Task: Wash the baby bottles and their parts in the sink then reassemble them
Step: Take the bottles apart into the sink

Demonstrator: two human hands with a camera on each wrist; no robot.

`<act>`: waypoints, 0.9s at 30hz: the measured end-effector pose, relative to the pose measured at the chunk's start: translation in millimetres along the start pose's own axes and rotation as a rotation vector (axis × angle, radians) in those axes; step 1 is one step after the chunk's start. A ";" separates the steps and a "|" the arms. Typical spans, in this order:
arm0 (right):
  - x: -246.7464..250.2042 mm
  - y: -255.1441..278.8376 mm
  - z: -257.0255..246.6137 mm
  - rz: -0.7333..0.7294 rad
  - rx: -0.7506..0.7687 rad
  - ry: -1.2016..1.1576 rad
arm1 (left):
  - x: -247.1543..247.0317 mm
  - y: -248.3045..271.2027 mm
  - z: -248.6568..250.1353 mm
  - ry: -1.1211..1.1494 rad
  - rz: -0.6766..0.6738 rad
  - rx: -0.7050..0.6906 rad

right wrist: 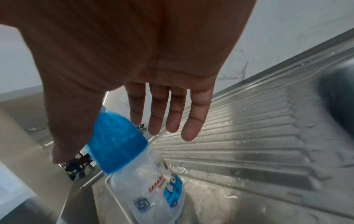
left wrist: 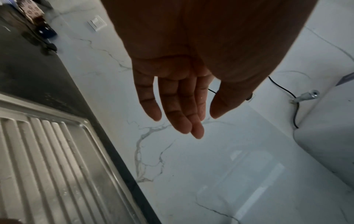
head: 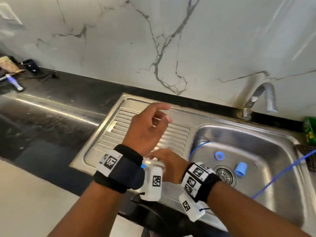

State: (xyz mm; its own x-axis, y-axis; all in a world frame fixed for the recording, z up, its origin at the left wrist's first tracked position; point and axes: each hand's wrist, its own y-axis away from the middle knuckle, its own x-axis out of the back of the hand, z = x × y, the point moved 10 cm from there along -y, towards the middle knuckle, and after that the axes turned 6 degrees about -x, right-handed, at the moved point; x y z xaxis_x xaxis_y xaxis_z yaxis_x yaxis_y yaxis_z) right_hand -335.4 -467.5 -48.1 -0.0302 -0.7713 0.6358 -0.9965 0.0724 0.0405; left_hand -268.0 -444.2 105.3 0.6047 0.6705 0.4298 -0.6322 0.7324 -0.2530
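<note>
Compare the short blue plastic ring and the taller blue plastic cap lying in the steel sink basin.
The short blue plastic ring is a low band, hole facing up; the taller blue plastic cap is a longer tube tipped on its side. The ring is darker blue, the cap paler. Both lie loose near the drain strainer.

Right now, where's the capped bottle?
The bottle stands on the drainboard near its front edge, left of the basin, just under the right hand; the head view mostly hides it behind the wrists.
</note>
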 end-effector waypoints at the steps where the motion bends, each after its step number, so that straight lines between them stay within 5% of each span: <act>1: -11.8 -8.6 -1.1 -0.031 -0.017 0.027 | 11.7 2.7 -7.7 0.001 0.013 0.009; 6: -44.6 -26.4 -3.7 -0.089 -0.093 0.049 | 33.4 17.1 -34.1 0.036 0.021 0.057; 11: 7.5 2.4 32.0 0.139 -0.325 -0.168 | 6.0 12.6 -33.4 0.049 -0.051 0.055; 16: 92.8 75.2 80.6 0.476 -0.514 -0.459 | -69.6 3.6 -19.8 -0.008 -0.286 -0.028; 21: 143.2 146.7 99.1 0.713 -0.611 -0.891 | -172.5 15.6 -7.7 -0.373 -0.654 -0.194; 27: 180.1 212.9 110.3 0.802 -0.683 -0.663 | -238.0 24.6 29.8 -0.546 -0.680 -0.296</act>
State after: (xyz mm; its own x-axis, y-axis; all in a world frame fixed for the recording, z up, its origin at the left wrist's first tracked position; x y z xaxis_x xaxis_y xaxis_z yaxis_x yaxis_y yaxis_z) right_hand -561.6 -660.7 -9.9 -0.8424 -0.5136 0.1629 -0.4408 0.8307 0.3400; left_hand -442.0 -589.3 22.6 0.4402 -0.0098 0.8978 -0.0288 0.9993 0.0250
